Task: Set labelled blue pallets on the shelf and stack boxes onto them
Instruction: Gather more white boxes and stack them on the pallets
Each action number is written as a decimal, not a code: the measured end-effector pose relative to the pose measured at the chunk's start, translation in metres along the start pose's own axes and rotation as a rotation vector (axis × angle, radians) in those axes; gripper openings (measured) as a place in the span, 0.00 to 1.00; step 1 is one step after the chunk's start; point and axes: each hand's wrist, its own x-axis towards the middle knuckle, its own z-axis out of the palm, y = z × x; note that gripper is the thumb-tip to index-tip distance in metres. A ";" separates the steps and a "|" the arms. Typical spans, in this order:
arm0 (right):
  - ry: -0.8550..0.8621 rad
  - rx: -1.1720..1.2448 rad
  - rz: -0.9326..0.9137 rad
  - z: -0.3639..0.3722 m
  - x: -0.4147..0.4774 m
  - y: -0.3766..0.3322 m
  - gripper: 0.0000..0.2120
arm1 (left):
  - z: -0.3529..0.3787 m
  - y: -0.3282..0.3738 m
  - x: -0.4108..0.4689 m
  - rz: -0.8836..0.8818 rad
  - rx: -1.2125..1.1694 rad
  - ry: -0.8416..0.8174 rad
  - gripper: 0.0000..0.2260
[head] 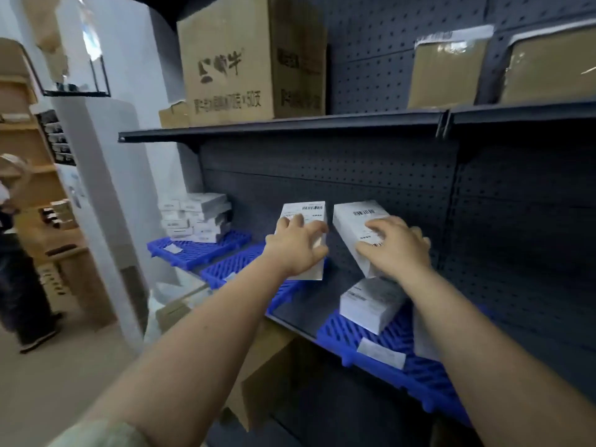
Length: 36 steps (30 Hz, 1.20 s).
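A: Entry, head view. Landmark: the middle blue pallet [238, 266] on the dark shelf [290, 321]. State of the hands?

B: Left hand [298, 245] is closed around a white box [304, 221], fingers spread over its labelled face, thumb on the right edge. The box stands on end over the right part of the middle pallet, long axis near vertical, barcode end up, label facing the camera. I cannot tell whether its bottom edge touches the pallet.

A: Right hand?

B: Right hand [398, 245] grips a second white box [358, 227], fingers curled over its top face. That box is in the air, right of the middle pallet and apart from it. Long axis tilted: far end, with the barcode, up and to the left; near end down toward the wrist.

A: Below it?

B: The near pallet [387, 346], right of the middle one, carries a short stack of white boxes [371, 304] lying flat, directly under the held box. A white label [380, 353] sits on its front edge.

A: Other side?

B: The far pallet [196, 250], left of the middle one, holds a stack of white boxes [193, 217] several layers high, also flat, with a small label [173, 249] near its front. Above the middle pallet, a large brown carton [232, 59] stands on the upper shelf.
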 end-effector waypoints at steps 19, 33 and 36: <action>-0.061 -0.197 0.264 0.030 -0.016 0.150 0.26 | 0.142 0.114 0.068 0.214 0.040 -0.340 0.22; 0.139 -0.429 0.138 -0.039 -0.051 0.087 0.27 | 0.078 0.126 0.030 0.461 0.095 0.009 0.26; 0.203 -0.534 0.132 -0.054 -0.096 0.077 0.27 | 0.072 0.129 -0.002 0.584 0.027 0.027 0.27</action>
